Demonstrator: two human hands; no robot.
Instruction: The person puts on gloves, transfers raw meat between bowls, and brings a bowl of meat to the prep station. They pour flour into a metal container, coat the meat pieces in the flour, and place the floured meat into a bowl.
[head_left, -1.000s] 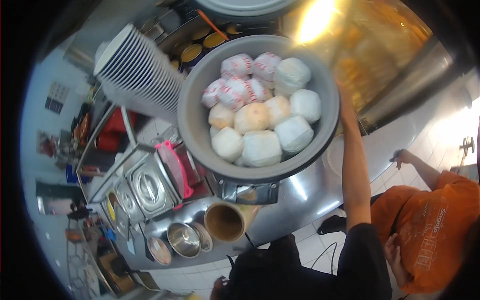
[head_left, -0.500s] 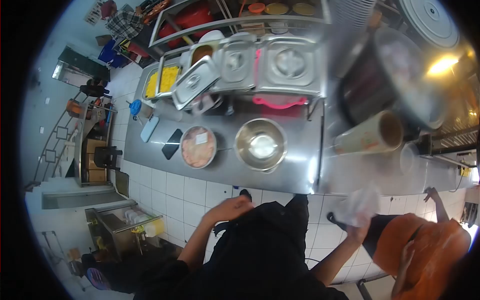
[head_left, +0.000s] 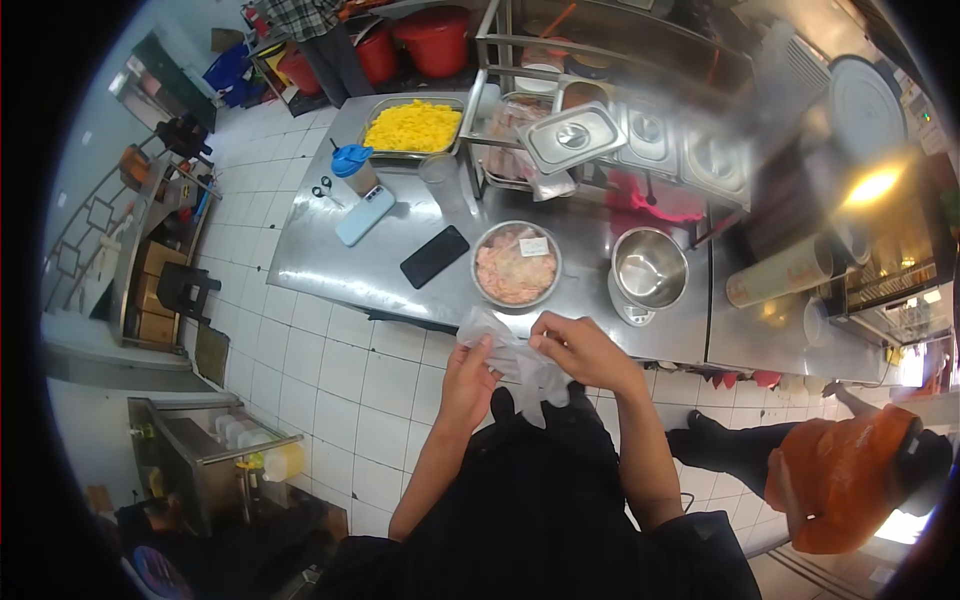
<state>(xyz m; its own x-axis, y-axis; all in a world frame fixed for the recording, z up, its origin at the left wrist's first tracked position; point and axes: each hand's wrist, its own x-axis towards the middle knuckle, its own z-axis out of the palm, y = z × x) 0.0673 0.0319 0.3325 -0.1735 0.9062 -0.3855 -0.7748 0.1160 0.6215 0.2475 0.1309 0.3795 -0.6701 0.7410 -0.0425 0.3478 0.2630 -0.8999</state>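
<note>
Both hands are at the table's front edge with crumpled translucent plastic [head_left: 515, 362] stretched between them. It is thin and hangs in loose ends; whether it is a bag or a glove I cannot tell. My left hand [head_left: 468, 385] pinches its left side between thumb and fingers. Its right side is gripped by the curled fingers of my right hand [head_left: 590, 352]. Just beyond the hands stands a round bowl of pale pink raw meat [head_left: 514, 265] with a white label on top. To its right, an empty steel bowl [head_left: 650, 268] rests on a small scale [head_left: 632, 312].
A black phone [head_left: 435, 257], a light blue phone [head_left: 366, 216], scissors [head_left: 325, 190] and a blue-lidded cup [head_left: 355, 168] lie left on the steel table [head_left: 320, 260]. Behind are a tray of yellow pieces [head_left: 412, 127] and lidded steel pans [head_left: 640, 135]. A person in orange [head_left: 835, 475] stands right.
My right hand has brought the plastic from the right to the middle, and my left hand has come up and taken hold of it. The view has turned left.
</note>
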